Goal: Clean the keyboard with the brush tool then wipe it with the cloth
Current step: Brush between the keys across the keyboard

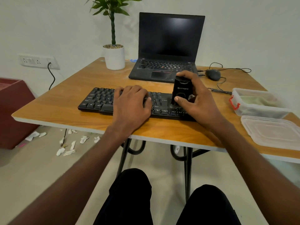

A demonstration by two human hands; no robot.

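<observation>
Nearest, the left hand (131,101) lies flat with straight fingers on the black rectangular keyboard (100,99), whose long axis runs left to right across the wooden desk (53,109). Just beyond, the right hand (196,98) grasps the upright black cylindrical brush tool (180,90), bristle end touching the keyboard's right keys.
</observation>
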